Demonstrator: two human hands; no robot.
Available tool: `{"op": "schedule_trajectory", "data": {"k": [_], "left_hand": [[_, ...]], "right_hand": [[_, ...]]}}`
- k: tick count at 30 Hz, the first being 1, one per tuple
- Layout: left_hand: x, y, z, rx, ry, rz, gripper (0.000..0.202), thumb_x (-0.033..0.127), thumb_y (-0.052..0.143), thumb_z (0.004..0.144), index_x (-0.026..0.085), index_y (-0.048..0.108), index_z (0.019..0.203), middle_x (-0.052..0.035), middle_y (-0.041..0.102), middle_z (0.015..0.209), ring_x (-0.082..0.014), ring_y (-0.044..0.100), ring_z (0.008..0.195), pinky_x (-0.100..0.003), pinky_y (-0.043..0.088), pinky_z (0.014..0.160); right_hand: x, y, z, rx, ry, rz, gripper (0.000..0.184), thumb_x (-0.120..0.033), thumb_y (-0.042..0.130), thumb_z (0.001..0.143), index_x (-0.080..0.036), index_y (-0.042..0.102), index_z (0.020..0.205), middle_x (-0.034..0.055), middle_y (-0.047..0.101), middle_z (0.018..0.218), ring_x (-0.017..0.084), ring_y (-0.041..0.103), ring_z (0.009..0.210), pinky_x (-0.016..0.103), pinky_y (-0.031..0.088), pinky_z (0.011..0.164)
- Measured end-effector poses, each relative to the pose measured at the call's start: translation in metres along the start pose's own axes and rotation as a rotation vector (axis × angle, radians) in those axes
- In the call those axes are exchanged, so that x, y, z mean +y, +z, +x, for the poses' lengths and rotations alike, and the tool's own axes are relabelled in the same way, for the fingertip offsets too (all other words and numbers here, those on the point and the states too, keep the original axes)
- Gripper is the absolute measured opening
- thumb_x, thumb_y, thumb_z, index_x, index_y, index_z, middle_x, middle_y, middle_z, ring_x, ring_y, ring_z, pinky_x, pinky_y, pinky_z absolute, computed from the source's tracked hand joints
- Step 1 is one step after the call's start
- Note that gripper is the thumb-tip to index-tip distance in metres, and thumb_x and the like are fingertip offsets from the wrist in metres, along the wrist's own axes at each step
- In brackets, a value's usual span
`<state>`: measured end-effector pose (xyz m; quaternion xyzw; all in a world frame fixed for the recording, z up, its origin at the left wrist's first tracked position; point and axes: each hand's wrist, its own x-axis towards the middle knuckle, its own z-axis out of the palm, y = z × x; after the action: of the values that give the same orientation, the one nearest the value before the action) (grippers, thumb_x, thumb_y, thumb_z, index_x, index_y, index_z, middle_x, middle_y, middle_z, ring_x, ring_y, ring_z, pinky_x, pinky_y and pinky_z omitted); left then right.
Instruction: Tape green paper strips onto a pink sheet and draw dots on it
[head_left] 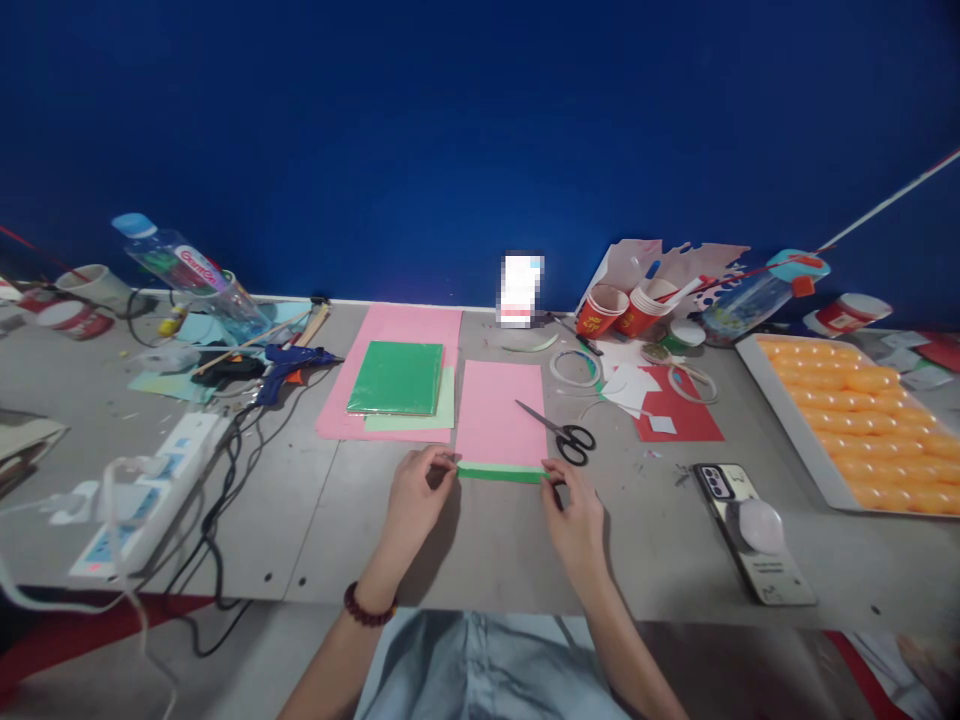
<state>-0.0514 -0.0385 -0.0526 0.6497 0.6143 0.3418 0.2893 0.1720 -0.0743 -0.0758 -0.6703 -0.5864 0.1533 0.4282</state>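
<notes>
A narrow strip of green paper (501, 473) lies across the near edge of a pink sheet (501, 410). Its left end is pinched between the thumb and fingers of my left hand (421, 492), which wears a dark bead bracelet. At the strip's other end, my right hand (574, 510) pinches the right tip. Black-handled scissors (574, 440) rest partly on the pink sheet, just beyond my right hand, blades pointing left. To the left, a wrapped green paper pack (397, 378) sits on a light green sheet (420, 422) and a larger pink sheet (352, 390).
On the left are a blue glue gun (289, 370), a white power strip (154, 495) with cables and a tilted bottle (195, 270). To the right lie a phone (750, 540), red paper (690, 400), paper cups (600, 310) and a tray of orange balls (787, 430).
</notes>
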Motion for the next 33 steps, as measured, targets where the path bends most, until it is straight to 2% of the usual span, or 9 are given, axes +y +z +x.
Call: {"op": "schedule_trajectory", "data": {"k": [6,12,17,21,25,30,33], "left_hand": [[0.004,-0.001,0.001,-0.015,0.015,0.012,0.019,0.013,0.056,0.077,0.023,0.061,0.092,-0.0001,0.070,0.079,-0.0216,0.060,0.086,-0.034,0.046,0.079],[0.002,-0.001,0.001,-0.041,0.031,0.034,0.036,0.011,0.054,0.078,0.022,0.057,0.111,0.0003,0.068,0.080,-0.0203,0.059,0.083,-0.035,0.046,0.081],[-0.003,-0.001,0.002,-0.012,0.040,0.039,0.042,0.014,0.056,0.077,0.022,0.053,0.118,-0.0036,0.063,0.097,-0.0169,0.057,0.078,-0.032,0.049,0.077],[-0.003,-0.003,0.004,-0.014,0.025,0.049,0.036,0.011,0.057,0.075,0.021,0.056,0.110,-0.0024,0.059,0.092,-0.0163,0.055,0.076,-0.031,0.049,0.074],[0.001,-0.007,0.010,-0.121,0.010,0.095,0.026,0.007,0.057,0.073,0.021,0.059,0.095,-0.0008,0.057,0.086,-0.0157,0.055,0.073,-0.029,0.047,0.070],[0.000,-0.013,0.019,-0.205,0.005,0.149,0.029,0.007,0.057,0.073,0.022,0.059,0.099,0.0013,0.055,0.080,-0.0151,0.056,0.071,-0.027,0.046,0.066],[0.000,-0.015,0.014,-0.136,0.060,0.115,0.028,0.008,0.049,0.080,0.021,0.058,0.102,-0.0004,0.059,0.083,-0.0156,0.058,0.075,-0.028,0.048,0.069]], "right_hand": [[0.002,0.001,0.000,-0.001,-0.003,-0.006,0.021,-0.025,0.048,0.083,-0.019,0.064,0.095,0.0071,0.069,0.084,0.022,0.063,0.079,0.037,0.046,0.079],[0.002,0.001,0.000,0.008,-0.009,-0.003,0.021,-0.026,0.047,0.084,-0.019,0.064,0.095,0.0070,0.069,0.084,0.021,0.063,0.079,0.037,0.046,0.079],[0.002,0.000,0.000,0.002,-0.011,-0.005,0.020,-0.025,0.048,0.084,-0.019,0.064,0.095,0.0073,0.070,0.086,0.022,0.063,0.079,0.036,0.046,0.079],[0.004,0.001,0.000,0.004,-0.023,-0.023,0.022,-0.024,0.047,0.084,-0.019,0.064,0.096,0.0069,0.069,0.083,0.022,0.063,0.079,0.036,0.046,0.079],[0.005,0.002,0.000,0.008,-0.037,-0.033,0.021,-0.024,0.048,0.083,-0.019,0.065,0.096,0.0069,0.070,0.085,0.021,0.063,0.079,0.036,0.046,0.079],[0.003,0.002,0.000,0.009,-0.037,-0.032,0.022,-0.023,0.047,0.084,-0.019,0.064,0.095,0.0059,0.069,0.082,0.022,0.063,0.080,0.036,0.045,0.079],[0.002,0.002,0.000,-0.001,-0.028,-0.037,0.022,-0.022,0.046,0.083,-0.019,0.064,0.096,0.0058,0.069,0.083,0.022,0.063,0.081,0.036,0.045,0.079]]}}
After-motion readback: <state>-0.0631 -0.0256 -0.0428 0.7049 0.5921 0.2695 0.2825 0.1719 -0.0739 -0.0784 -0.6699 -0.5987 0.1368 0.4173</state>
